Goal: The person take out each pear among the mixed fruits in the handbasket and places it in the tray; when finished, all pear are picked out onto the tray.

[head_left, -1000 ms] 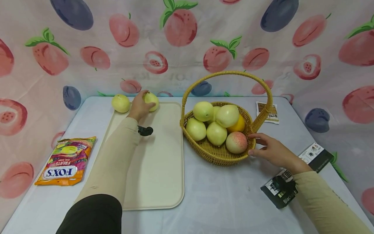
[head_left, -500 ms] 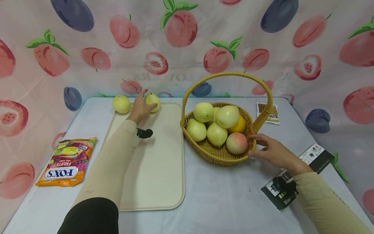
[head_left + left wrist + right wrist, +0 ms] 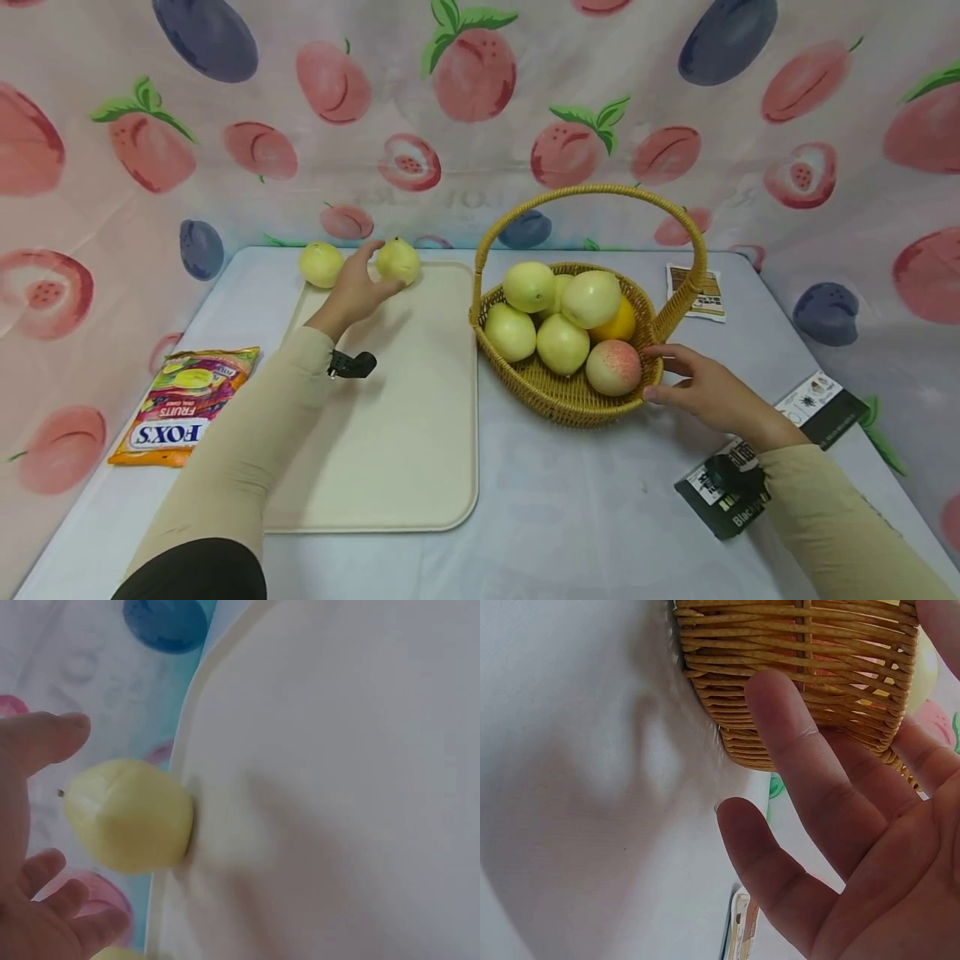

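Note:
My left hand [image 3: 358, 287] is spread beside a pale yellow-green pear [image 3: 398, 262] at the back edge of the beige tray [image 3: 405, 467]. In the left wrist view a gap shows between the thumb and fingers and this pear [image 3: 131, 816], whose stem points away from the tray. A second pear [image 3: 321, 265] sits at the tray's back left corner. My right hand [image 3: 701, 387] holds the right rim of a wicker basket [image 3: 551, 407], index finger over it and thumb outside. The lower fingers [image 3: 810, 772] lie along its side in the right wrist view.
Inside the basket are several pale pears [image 3: 592, 299], an orange fruit [image 3: 619, 321] and a peach [image 3: 613, 367]; a tall handle [image 3: 592, 191] arches above. A candy bag [image 3: 180, 408] lies left, a small packet [image 3: 696, 292] back right, and a black-and-white box [image 3: 723, 492] under the right forearm.
My left hand has drawn back from the pear, toward me and slightly left, leaving the pear on the tray's back edge. The right hand stays at the basket rim.

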A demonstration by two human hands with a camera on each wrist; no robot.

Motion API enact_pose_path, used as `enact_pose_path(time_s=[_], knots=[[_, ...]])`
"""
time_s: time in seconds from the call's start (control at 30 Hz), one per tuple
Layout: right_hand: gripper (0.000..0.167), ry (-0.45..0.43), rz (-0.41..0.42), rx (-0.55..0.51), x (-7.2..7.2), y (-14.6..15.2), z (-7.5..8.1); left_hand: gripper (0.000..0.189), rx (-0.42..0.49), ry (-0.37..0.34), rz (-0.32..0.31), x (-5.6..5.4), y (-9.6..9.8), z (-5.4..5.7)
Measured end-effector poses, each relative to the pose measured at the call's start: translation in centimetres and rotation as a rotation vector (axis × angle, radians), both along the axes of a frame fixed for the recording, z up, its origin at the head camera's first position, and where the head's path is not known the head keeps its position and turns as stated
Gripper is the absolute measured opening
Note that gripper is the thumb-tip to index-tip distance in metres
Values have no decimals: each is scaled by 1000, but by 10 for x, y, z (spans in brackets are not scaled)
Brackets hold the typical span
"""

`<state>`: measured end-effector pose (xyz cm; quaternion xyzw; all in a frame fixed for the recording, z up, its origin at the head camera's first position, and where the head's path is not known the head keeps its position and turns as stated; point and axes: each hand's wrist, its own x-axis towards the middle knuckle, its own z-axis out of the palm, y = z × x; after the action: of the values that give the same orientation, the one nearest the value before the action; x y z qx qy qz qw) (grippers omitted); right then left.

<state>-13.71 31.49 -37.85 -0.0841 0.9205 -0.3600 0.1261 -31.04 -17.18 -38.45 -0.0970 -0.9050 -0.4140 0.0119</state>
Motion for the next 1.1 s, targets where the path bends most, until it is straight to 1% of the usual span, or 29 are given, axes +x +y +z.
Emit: enact_pose_path(time_s=[0.3,0.4,0.6,0.73,0.93,1.1], knots=[[67,-1,2,16,0,0,0,85,-44,-14,-59,30,0,13],[67,4,6,17,-1,0,0,84,-49,-5,-78,40,2,15],[67,1,10,19,-1,0,1,82,-46,15,-127,57,8,15],[67,-6,8,17,-1,0,1,82,-21,18,-182,69,16,18],[68,-11,6,21,-2,0,2,80,36,26,-260,81,31,22],[69,-21,4,11,-1,0,1,78,50,43,-317,90,42,20]])
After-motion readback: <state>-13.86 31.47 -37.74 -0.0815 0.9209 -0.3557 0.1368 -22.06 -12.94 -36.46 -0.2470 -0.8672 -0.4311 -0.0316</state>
